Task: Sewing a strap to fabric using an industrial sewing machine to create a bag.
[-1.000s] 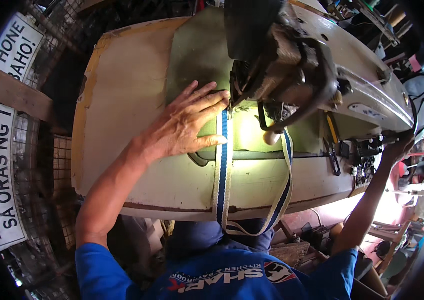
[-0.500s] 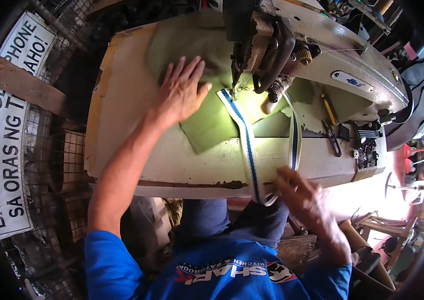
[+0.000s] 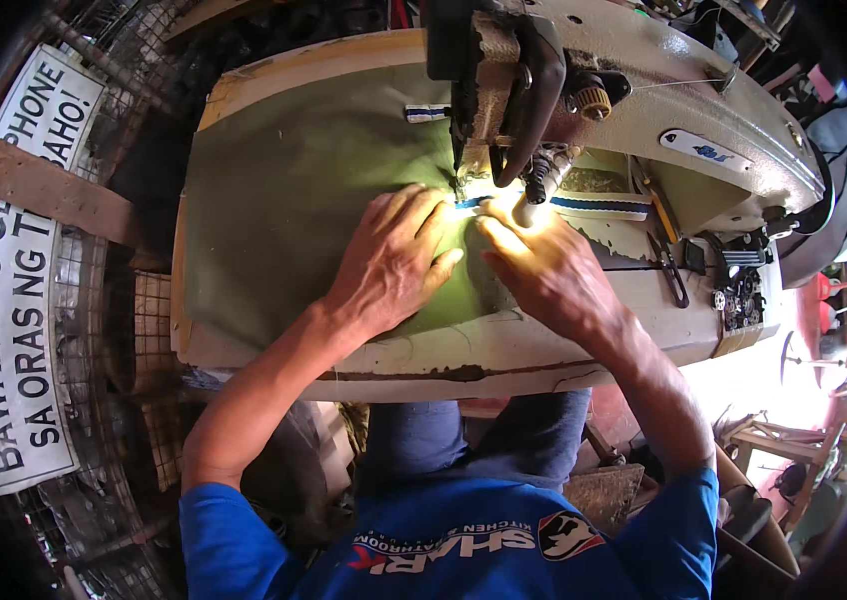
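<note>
Around the edges of a cluttered workshop

On the far left, a white sign (image 3: pixel 16 345) with bold black lettering, curved by the lens, and across it a brown plank (image 3: pixel 56 194). Just right of the sign, dim wire mesh (image 3: pixel 154 318) in a square grid. On the right, a slim yellow-and-black tool (image 3: pixel 662 208) near a dark looped tool (image 3: pixel 681 287), then a cluster of small metal parts (image 3: pixel 740 302). Farther out, some grey sheet material (image 3: pixel 812 248), and beneath it, by bright glare, a red object (image 3: pixel 828 288) too small to identify. Lower down, a wooden stand (image 3: pixel 782 440), and left of it a weathered wooden board (image 3: pixel 604 492)
</note>
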`<state>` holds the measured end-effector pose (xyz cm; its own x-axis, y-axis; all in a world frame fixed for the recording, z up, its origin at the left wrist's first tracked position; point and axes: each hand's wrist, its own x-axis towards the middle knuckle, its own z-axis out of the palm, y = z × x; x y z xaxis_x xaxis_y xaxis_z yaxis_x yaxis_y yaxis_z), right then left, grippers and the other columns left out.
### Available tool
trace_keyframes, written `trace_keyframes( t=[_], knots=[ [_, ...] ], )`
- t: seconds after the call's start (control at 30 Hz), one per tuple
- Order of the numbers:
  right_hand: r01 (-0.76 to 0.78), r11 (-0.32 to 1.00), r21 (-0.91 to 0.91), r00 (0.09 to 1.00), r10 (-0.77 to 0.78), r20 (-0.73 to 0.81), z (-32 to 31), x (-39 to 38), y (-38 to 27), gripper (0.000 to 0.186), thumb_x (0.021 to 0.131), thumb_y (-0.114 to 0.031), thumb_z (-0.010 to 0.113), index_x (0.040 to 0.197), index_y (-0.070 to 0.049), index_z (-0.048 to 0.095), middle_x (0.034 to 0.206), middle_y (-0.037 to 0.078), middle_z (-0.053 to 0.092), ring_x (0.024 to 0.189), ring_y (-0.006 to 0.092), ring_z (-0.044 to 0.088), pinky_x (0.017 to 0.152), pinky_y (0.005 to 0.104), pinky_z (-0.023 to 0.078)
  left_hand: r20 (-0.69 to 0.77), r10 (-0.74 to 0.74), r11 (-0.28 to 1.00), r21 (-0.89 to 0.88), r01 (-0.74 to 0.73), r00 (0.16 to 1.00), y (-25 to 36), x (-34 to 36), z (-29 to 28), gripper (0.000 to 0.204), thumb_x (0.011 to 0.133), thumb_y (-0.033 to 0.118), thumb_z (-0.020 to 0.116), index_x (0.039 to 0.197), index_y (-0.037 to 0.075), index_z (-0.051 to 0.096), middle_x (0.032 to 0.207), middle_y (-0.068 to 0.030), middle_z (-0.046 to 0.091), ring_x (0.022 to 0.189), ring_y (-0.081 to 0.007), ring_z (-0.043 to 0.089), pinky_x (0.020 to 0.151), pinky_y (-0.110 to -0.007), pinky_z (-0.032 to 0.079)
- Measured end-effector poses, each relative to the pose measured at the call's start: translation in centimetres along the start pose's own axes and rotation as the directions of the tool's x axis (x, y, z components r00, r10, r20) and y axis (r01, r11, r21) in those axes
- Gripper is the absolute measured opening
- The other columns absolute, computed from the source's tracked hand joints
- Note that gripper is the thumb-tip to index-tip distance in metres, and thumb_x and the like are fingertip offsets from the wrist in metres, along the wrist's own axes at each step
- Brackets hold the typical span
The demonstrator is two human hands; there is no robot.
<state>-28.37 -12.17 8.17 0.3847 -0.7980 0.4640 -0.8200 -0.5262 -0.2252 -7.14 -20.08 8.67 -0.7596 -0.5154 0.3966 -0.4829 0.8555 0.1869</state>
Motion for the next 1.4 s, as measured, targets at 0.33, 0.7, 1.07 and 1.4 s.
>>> trace_keyframes(
  t=[0.33, 0.7, 1.07, 1.4],
  knots=[
    [-0.082, 0.997, -0.001, 0.997, 0.082, -0.011, 2.7, -0.1, 0.4, 0.034, 0.091, -0.023, 0.065, 0.115, 0.0, 0.064, 0.1, 0.015, 0.063, 0.092, 0.0321, 0.062, 0.082, 0.0415, 0.05, 0.043, 0.122, 0.992, -0.028, -0.121, 0.992, -2.7, 0.0, 1.0, 0.044, 0.087, 0.024, 0.068, 0.122, 0.0, 0.06, 0.126, -0.0142, 0.058, 0.127, -0.0316, 0.051, 0.112, -0.051, 0.036],
    [-0.137, 0.989, 0.047, 0.99, 0.136, 0.028, 1.9, 0.4, 0.1, 0.033, 0.089, -0.02, 0.066, 0.114, 0.001, 0.063, 0.099, 0.014, 0.064, 0.092, 0.0315, 0.062, 0.083, 0.0418, 0.05, 0.066, 0.103, 0.99, -0.101, -0.096, 0.993, -1.9, -0.1, 0.6, 0.046, 0.083, 0.026, 0.073, 0.119, -0.002, 0.063, 0.127, -0.0165, 0.059, 0.126, -0.0314, 0.053, 0.112, -0.051, 0.037],
    [-0.258, 0.964, -0.061, 0.966, 0.256, -0.042, -0.8, -2.7, -0.3, 0.04, 0.084, -0.016, 0.073, 0.119, -0.001, 0.063, 0.117, 0.018, 0.062, 0.117, 0.0362, 0.057, 0.105, 0.0459, 0.044, 0.091, 0.1, 0.99, -0.109, -0.09, 0.991, -2.1, 0.1, 0.5, 0.05, 0.085, 0.028, 0.072, 0.125, 0.0, 0.06, 0.132, -0.0159, 0.057, 0.129, -0.0311, 0.051, 0.115, -0.051, 0.034],
    [-0.86, 0.466, -0.205, 0.501, 0.698, -0.512, -5.5, -17.4, 5.6, 0.053, 0.102, -0.03, 0.053, 0.148, -0.004, 0.043, 0.15, 0.02, 0.044, 0.137, 0.0377, 0.043, 0.112, 0.0465, 0.034, 0.026, 0.146, 0.981, -0.13, -0.142, 0.989, -2.3, 0.0, 0.7, 0.046, 0.083, 0.024, 0.073, 0.12, -0.001, 0.062, 0.125, -0.0176, 0.059, 0.122, -0.0345, 0.054, 0.113, -0.049, 0.037]
  ],
)
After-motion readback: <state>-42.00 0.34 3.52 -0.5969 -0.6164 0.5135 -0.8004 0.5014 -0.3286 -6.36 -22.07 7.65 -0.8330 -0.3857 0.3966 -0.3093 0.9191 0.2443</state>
